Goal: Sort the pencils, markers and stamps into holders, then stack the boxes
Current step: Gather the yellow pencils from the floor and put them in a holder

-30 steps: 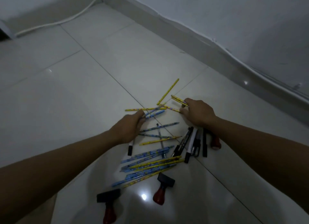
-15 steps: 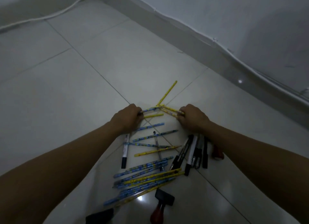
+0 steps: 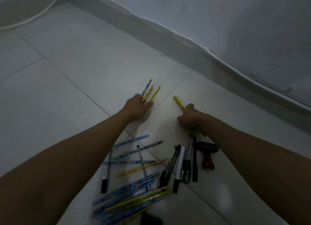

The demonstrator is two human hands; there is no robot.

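Note:
My left hand grips a few pencils, blue and yellow, their ends sticking out beyond my fingers. My right hand is closed on yellow pencils that point up and left. Below my hands, loose blue and yellow pencils lie scattered on the floor. A row of black and white markers lies to their right. One stamp with a black head and red handle lies beside my right forearm. Another stamp's black head shows at the bottom edge.
White floor tiles stretch ahead and to the left. A wall with a skirting edge runs diagonally across the right. A white cable lies along the far left wall. No holders or boxes are in view.
Both hands have lifted away from the pile, each carrying pencils picked up from its far end. The far end of the floor, where those pencils lay, is now bare.

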